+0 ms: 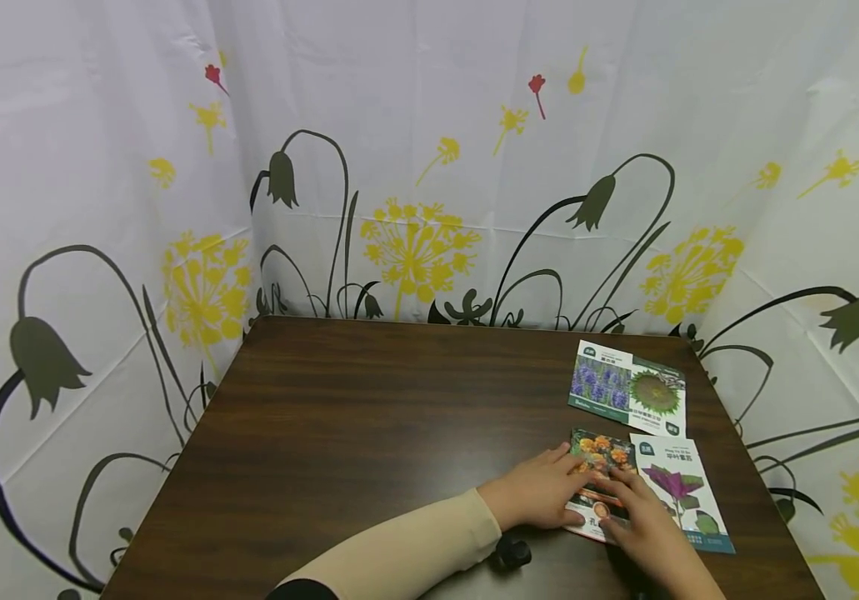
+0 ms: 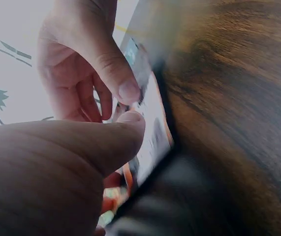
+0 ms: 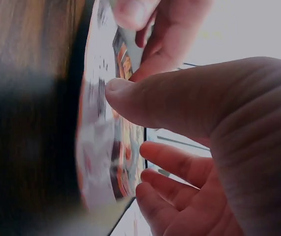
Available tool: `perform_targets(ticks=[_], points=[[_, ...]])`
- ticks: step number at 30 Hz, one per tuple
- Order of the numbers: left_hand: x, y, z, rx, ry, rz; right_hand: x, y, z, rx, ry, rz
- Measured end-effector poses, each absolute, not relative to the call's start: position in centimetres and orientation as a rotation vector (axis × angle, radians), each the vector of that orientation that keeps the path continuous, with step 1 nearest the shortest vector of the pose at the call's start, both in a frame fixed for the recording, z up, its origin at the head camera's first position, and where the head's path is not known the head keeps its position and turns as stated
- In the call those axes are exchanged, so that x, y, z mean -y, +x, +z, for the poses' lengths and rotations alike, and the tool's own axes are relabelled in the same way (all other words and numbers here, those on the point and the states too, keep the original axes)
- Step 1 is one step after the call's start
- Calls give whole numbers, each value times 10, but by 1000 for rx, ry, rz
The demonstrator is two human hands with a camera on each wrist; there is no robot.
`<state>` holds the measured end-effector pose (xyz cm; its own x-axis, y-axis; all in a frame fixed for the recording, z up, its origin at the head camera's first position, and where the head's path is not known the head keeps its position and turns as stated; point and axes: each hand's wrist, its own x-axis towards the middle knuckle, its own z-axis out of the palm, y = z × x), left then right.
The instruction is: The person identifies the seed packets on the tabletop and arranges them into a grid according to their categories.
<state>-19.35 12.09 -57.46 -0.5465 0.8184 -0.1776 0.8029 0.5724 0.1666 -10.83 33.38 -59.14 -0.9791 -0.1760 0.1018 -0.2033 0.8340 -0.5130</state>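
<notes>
Both hands (image 1: 537,490) (image 1: 642,518), fingers straight — touching packet (image 1: 609,452)

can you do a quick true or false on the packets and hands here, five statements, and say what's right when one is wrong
1. Both the left hand and the right hand touch the orange-flower packet. True.
2. The hands work on a white surface. False: the table is dark brown.
3. The magenta-flower packet lies to the right of the orange-flower packet. True.
4. The packet with the round flower head lies next to the purple-spike packet. True.
5. The purple-spike packet is nearer the person than the orange-flower packet. False: it lies farther away.
</notes>
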Motion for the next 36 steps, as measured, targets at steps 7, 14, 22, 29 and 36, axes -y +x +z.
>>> perform_targets(ticks=[7,14,22,29,36], points=[[-122,-191,-565,-2601,1304,110,-326,-110,-592,2956,347,839],[-121,-186,-573,-2631,1296,87,-315,-109,-594,3017,350,924],[-124,-180,-575,-2682,1285,-121,-306,-117,-587,3087,358,897],[-120,-180,-573,-2613,1165,-49,-297,-124,-588,3119,385,894],[-115,-190,-574,-2663,1091,29,-285,-137,-588,3078,541,873]])
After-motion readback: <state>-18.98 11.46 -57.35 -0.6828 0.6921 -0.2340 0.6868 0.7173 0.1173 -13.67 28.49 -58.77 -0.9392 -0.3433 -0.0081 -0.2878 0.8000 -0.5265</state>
